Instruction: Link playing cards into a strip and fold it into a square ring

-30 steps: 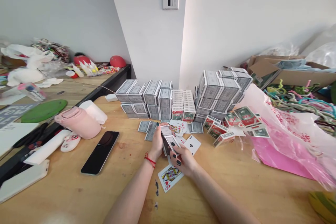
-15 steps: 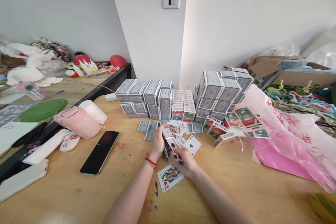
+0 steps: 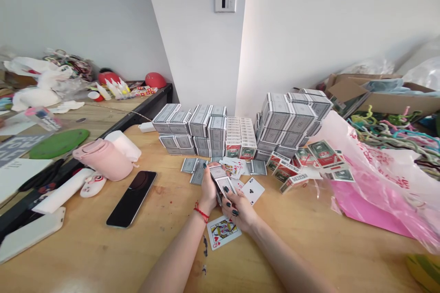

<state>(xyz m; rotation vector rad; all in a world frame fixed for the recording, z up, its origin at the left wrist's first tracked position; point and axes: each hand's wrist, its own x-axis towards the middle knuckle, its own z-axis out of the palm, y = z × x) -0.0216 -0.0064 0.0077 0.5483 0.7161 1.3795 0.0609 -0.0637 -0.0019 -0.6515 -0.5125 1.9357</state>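
Observation:
My left hand (image 3: 207, 187) is wrapped round a deck of playing cards (image 3: 220, 178) above the wooden table (image 3: 292, 233). My right hand (image 3: 240, 210) pinches the top cards of that same deck with thumb and fingers. A queen of hearts (image 3: 223, 232) lies face up just below my hands. An ace of clubs (image 3: 253, 189) lies face up to the right of the deck. More loose cards (image 3: 233, 166) are scattered behind the hands, some face down.
Stacked grey card boxes (image 3: 192, 130) and a taller stack (image 3: 288, 121) line the wall. Red-green packs (image 3: 309, 160) spill from a pink plastic bag (image 3: 378, 178). A black phone (image 3: 131, 198), a pink jug (image 3: 103, 159) and white rolls sit at left.
Both hands stay on the deck; the right hand's fingers have shifted slightly on the top cards. The view has drifted a little.

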